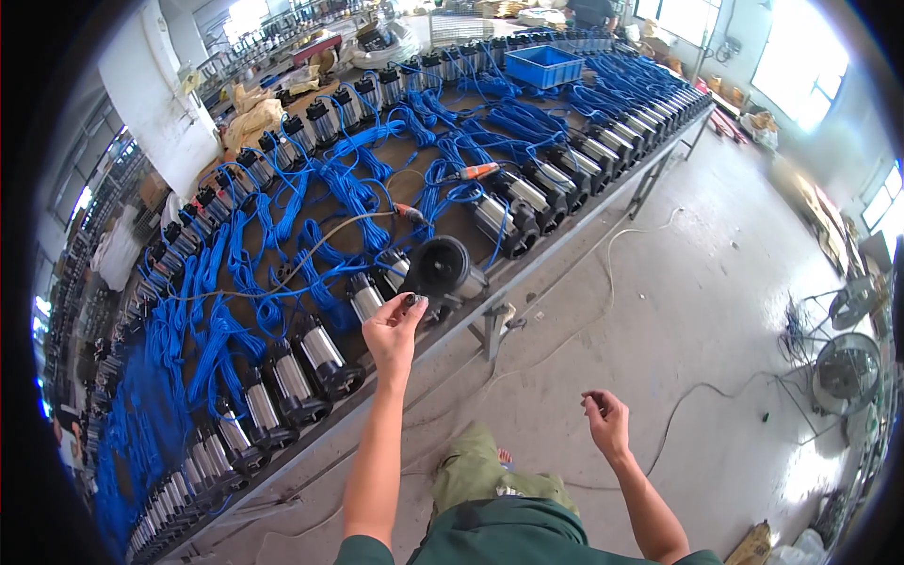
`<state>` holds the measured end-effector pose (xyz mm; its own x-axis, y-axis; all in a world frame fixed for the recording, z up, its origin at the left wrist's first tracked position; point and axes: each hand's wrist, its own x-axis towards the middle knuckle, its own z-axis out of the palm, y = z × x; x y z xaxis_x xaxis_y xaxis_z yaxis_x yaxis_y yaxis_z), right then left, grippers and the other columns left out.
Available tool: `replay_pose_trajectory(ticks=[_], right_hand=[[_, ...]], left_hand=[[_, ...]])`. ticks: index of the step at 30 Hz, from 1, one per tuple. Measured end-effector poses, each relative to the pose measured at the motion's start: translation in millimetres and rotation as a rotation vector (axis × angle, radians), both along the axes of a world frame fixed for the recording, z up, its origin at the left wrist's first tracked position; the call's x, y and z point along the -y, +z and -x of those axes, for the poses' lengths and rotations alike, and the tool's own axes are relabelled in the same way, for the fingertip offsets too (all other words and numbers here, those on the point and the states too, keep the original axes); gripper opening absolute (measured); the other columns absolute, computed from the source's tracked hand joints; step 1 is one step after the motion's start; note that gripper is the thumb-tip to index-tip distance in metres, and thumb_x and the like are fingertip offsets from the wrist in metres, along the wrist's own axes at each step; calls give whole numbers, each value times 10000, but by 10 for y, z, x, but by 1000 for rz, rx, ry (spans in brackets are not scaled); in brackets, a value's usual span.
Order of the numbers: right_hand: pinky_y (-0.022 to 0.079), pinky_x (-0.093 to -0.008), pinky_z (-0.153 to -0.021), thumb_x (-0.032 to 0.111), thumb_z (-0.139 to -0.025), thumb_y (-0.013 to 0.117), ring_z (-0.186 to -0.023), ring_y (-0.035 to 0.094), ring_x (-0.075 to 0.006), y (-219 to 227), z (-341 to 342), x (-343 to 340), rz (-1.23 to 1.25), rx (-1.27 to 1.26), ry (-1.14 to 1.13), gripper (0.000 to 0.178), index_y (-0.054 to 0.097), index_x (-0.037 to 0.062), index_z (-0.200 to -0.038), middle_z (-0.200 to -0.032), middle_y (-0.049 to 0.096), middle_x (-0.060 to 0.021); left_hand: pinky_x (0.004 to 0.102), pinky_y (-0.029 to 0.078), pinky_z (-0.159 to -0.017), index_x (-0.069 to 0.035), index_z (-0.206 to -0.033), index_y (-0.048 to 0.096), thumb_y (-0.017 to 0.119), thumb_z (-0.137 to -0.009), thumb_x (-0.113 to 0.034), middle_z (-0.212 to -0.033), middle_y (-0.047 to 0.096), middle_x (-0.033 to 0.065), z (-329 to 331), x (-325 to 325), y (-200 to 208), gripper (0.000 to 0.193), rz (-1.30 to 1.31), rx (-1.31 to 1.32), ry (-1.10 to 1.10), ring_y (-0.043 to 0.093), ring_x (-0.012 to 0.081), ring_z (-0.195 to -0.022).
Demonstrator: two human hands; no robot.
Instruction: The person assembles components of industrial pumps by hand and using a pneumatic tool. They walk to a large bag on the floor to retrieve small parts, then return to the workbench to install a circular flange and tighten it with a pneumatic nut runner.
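My left hand (pixel 391 334) is raised at the table's near edge, thumb and fingers pinched on a small dark round part (pixel 411 300). Just beyond it a submersible pump (pixel 444 266) stands on the bench edge, its wide black round end facing up toward me. Close by, other silver-bodied pumps (pixel 365 298) lie with their black ends toward the edge. Over the floor to the right, my right hand (pixel 608 426) hangs with curled fingers, thumb against them; what it holds, if anything, is too small to make out.
Rows of pumps and coiled blue cables (pixel 353 193) cover the long table. Two orange-and-grey power tools (pixel 478 171) lie among the coils. A blue crate (pixel 543 66) sits at the far end. Loose cords cross the floor (pixel 603 348); a floor fan (pixel 846 375) stands at right.
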<state>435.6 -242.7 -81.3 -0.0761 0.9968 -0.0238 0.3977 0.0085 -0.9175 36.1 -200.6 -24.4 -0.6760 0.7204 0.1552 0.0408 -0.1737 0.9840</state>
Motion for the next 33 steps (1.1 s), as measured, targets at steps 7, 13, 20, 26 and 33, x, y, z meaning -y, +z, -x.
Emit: replay_pose_trajectory(ticks=[7, 13, 20, 26, 33], right_hand=[[529, -268, -673, 90, -1010, 658, -739, 662, -102, -364, 613, -1453, 75, -84, 101, 148, 732, -7, -1094, -882, 758, -74], [512, -268, -650, 97, -988, 683, -693, 614, -95, -393, 870, -2342, 165, 26, 305, 143, 745, 4, -1077, -827, 725, -65], [488, -294, -631, 79, -967, 685, -663, 583, -133, -225, 1393, -3292, 177, 35, 654, 137, 737, 3, -1067, -816, 678, -88], [512, -313, -624, 83, -968, 687, -671, 635, -190, -137, 1680, -3852, 131, 8, 920, 135, 730, -11, -1056, -883, 704, -137], [518, -318, -618, 69, -962, 697, -681, 656, -210, -53, 1754, -4057, 55, -36, 945, 120, 730, -19, -1037, -904, 715, -140]], left_hand=[[252, 475, -657, 12, -1035, 804, 908, -812, -79, -890, 686, 46, 156, -942, -339, 262, 146, -435, 175, 595, 109, -747], [364, 514, -840, -23, -1032, 820, 919, -721, -40, -913, 696, 42, -3, -1101, -438, 326, 244, -603, 226, 590, 238, -959], [396, 460, -904, -53, -956, 828, 901, -640, -40, -934, 576, 42, -226, -1220, -422, 324, 538, -680, 462, 497, 283, -1055], [404, 447, -956, -59, -992, 818, 924, -626, -95, -962, 623, 37, -245, -1255, -175, 383, 687, -650, 462, 505, 281, -1070], [400, 472, -946, -54, -957, 819, 893, -670, -111, -938, 744, 35, -59, -1216, -96, 302, 713, -783, 261, 581, 261, -1032]])
